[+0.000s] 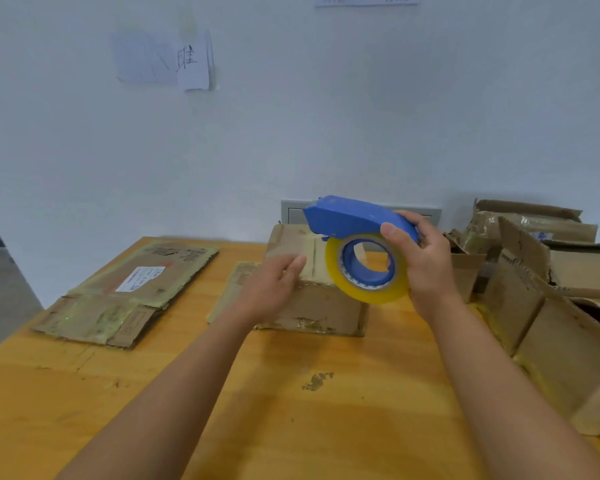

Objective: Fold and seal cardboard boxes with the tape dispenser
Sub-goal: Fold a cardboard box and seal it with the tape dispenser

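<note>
A small worn cardboard box [321, 306] stands on the wooden table [291, 410] at the middle, its top flaps folded down. My left hand [274, 285] rests on the box's top left with fingers fairly straight. My right hand [420, 261] grips a blue tape dispenser [347, 216] carrying a yellowish roll of clear tape [368, 292]. The dispenser is held in the air just above the box's right side, its nose pointing left.
A flattened cardboard box [125, 292] with a white label lies at the left of the table. Several opened, torn cardboard boxes [551, 289] crowd the right side. Another flat piece of cardboard [229, 289] lies behind my left hand. The wall is close behind.
</note>
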The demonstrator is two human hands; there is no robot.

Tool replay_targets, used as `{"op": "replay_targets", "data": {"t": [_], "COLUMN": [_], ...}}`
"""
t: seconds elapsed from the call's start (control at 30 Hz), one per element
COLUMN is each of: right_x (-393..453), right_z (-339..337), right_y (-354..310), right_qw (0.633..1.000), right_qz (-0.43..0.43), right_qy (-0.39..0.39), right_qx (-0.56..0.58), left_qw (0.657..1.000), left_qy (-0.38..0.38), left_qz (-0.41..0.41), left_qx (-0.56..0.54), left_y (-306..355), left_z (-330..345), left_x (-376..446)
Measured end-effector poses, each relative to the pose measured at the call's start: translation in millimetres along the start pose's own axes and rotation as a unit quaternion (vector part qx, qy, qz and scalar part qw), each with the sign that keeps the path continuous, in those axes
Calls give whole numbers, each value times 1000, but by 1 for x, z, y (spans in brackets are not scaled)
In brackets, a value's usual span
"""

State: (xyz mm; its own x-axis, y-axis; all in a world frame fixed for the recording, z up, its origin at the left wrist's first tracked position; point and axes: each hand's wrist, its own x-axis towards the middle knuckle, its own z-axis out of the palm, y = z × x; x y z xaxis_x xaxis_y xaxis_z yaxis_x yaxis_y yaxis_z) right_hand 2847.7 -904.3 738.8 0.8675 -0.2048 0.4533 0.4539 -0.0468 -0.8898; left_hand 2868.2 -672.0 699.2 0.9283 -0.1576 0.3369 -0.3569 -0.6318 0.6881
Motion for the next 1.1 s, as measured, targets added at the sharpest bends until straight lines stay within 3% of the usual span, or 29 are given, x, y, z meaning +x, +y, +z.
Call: {"op": "replay_targets", "data": {"t": [0.1,0.2,0.27,0.37,0.5,0.63,0.8,1.1], "right_x": [1,0,-2,-4,-6,-7,-7,-7], "right_z": [1,1,1,-1,-3,-4,-6,-4], "right_y": [-1,-1,-1,0,0,1,5,7], "right_qw": [999,998,998,998,997,996,995,994], "right_qz": [20,28,26,17,18,20,28,31], "right_qy": [-9,-30,-47,-66,-81,-90,-90,-108], "right_qx": [32,38,31,18,11,10,20,9], "left_qw": [966,882,833,803,792,803,777,834], "left_qy": [54,-11,-41,-57,-73,-63,-74,-61], "left_qz": [-134,-249,-269,-257,-262,-277,-294,-278], "left_qx": [-216,-401,-481,-535,-546,-524,-551,-472], "left_y": [23,38,42,43,42,40,36,35], "left_z": [-11,-22,-28,-32,-34,-32,-31,-34], "left_x": [-1,5,7,7,7,8,4,4]}}
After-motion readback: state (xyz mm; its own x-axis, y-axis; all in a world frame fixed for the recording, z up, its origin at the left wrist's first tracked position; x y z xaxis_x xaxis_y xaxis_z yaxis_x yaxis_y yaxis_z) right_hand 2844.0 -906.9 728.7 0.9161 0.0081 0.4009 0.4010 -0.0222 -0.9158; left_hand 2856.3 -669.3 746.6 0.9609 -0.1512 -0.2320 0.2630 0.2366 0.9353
